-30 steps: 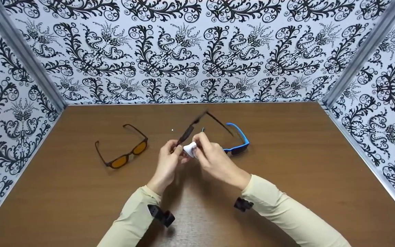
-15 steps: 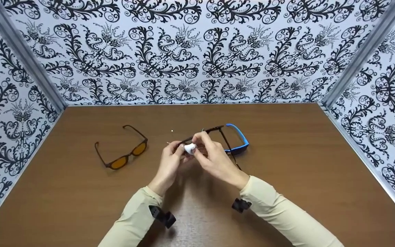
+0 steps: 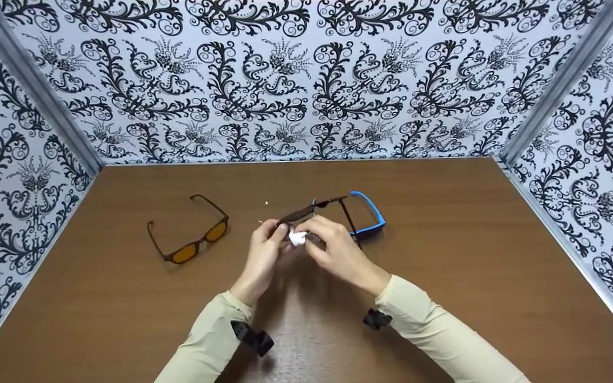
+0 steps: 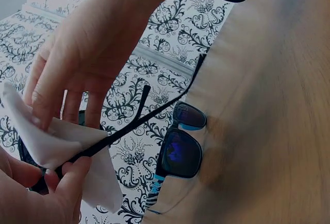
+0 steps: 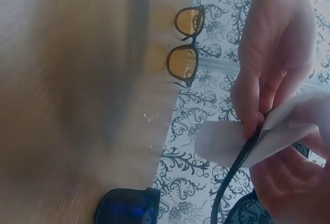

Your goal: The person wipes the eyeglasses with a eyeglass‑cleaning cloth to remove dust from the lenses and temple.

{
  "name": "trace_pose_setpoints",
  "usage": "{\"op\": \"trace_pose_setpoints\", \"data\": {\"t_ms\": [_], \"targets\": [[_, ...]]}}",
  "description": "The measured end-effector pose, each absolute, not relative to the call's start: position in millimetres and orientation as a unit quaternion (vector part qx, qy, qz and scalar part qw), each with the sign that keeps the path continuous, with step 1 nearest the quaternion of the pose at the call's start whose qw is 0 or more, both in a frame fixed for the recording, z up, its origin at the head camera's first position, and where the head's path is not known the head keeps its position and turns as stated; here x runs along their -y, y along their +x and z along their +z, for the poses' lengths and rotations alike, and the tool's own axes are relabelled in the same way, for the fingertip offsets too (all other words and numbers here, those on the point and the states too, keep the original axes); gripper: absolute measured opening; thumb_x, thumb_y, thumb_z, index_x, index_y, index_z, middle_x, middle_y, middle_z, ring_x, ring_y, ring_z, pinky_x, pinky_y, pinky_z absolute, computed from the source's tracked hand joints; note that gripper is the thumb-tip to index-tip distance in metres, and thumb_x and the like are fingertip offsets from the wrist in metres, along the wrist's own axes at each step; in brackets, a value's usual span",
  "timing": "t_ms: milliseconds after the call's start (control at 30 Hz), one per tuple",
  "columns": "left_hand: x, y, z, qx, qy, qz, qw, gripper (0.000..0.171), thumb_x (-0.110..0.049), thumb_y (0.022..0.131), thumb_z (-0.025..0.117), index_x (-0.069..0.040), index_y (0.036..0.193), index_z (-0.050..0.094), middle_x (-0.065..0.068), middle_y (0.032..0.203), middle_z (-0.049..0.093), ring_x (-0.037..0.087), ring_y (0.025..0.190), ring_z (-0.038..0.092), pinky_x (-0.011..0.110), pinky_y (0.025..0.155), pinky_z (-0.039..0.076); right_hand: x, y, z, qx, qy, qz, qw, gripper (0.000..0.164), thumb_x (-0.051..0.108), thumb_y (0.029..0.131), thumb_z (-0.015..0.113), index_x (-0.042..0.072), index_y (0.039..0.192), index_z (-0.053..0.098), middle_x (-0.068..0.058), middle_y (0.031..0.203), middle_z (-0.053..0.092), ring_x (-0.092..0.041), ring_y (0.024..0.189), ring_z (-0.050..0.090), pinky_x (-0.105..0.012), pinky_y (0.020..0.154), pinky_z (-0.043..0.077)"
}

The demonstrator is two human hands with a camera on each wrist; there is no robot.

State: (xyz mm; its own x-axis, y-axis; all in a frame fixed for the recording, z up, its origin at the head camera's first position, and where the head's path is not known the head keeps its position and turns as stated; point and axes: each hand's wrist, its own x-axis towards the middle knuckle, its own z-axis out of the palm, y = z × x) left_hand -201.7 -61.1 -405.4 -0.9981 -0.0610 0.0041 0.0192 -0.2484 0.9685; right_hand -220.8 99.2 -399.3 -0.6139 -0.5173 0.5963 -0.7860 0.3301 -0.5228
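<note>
Dark-framed glasses (image 3: 298, 214) are held above the middle of the table. My left hand (image 3: 264, 247) pinches them by the left end of the frame, near where a temple arm (image 4: 124, 130) joins. In my right hand (image 3: 338, 252) is a white cloth (image 3: 297, 238), gripped between thumb and fingers. The cloth is folded over the lens beside my left fingertips and hides it. In the right wrist view, the other dark lens (image 5: 250, 211) shows below my right hand, and the cloth hangs out past the frame.
Blue-and-black sunglasses (image 3: 373, 229) lie on the table (image 3: 445, 255) just right of the held glasses, partly covered by them. Glasses with orange lenses (image 3: 184, 251) rest unfolded to the left. Small white specks (image 3: 266, 202) lie behind my left hand. Patterned walls (image 3: 285, 80) enclose the back and sides.
The held glasses have swung from pointing away to pointing right, across the blue sunglasses. My right fingers have shifted with the cloth at the lens; my left hand has stayed nearly in place.
</note>
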Motion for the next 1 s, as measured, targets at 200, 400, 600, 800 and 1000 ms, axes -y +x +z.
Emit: {"op": "trace_pose_setpoints", "data": {"t_ms": [200,400,600,800,1000], "targets": [[63,-200,-404,0.569,0.006,-0.822,0.031,0.013,0.001,0.100,0.041,0.006,0.093,0.051,0.011,0.085,0.054,0.015,0.076,0.063,0.034,0.081,0.055,-113,-224,-404,0.812,0.394,0.396,0.166,0.013,-0.003,0.089,0.060,0.005,0.096,0.067,-0.003,0.093,0.064,-0.013,0.086,0.061,-0.027,0.075,0.052],[66,-199,-401,0.533,-0.004,-0.845,0.053,0.013,0.000,0.100,0.044,0.002,0.090,0.051,0.011,0.087,0.054,0.018,0.079,0.062,0.037,0.083,0.055,-133,-226,-410,0.831,0.356,0.398,0.157,0.010,-0.005,0.089,0.060,0.002,0.095,0.064,-0.006,0.092,0.064,-0.016,0.089,0.064,-0.028,0.077,0.055],[70,-199,-400,0.517,-0.001,-0.854,0.056,0.016,-0.003,0.101,0.046,0.000,0.088,0.055,0.011,0.092,0.054,0.021,0.085,0.063,0.039,0.085,0.054,-147,-225,-413,0.839,0.333,0.395,0.172,0.013,-0.006,0.087,0.059,0.002,0.095,0.065,-0.005,0.090,0.064,-0.014,0.080,0.059,-0.036,0.069,0.054],[73,-197,-398,0.490,0.012,-0.871,0.041,0.018,-0.006,0.102,0.046,0.002,0.091,0.057,0.013,0.093,0.056,0.022,0.083,0.062,0.039,0.085,0.054,-154,-218,-406,0.846,0.301,0.377,0.228,0.012,-0.005,0.085,0.060,0.006,0.089,0.065,0.001,0.081,0.063,-0.011,0.069,0.053,-0.030,0.060,0.047],[77,-197,-393,0.451,0.026,-0.891,0.045,0.020,-0.007,0.102,0.044,0.002,0.090,0.057,0.013,0.092,0.057,0.020,0.080,0.062,0.041,0.088,0.052,-156,-212,-392,0.838,0.246,0.396,0.285,0.009,-0.003,0.084,0.061,0.005,0.084,0.064,0.001,0.074,0.064,-0.011,0.064,0.055,-0.032,0.055,0.048]]}}
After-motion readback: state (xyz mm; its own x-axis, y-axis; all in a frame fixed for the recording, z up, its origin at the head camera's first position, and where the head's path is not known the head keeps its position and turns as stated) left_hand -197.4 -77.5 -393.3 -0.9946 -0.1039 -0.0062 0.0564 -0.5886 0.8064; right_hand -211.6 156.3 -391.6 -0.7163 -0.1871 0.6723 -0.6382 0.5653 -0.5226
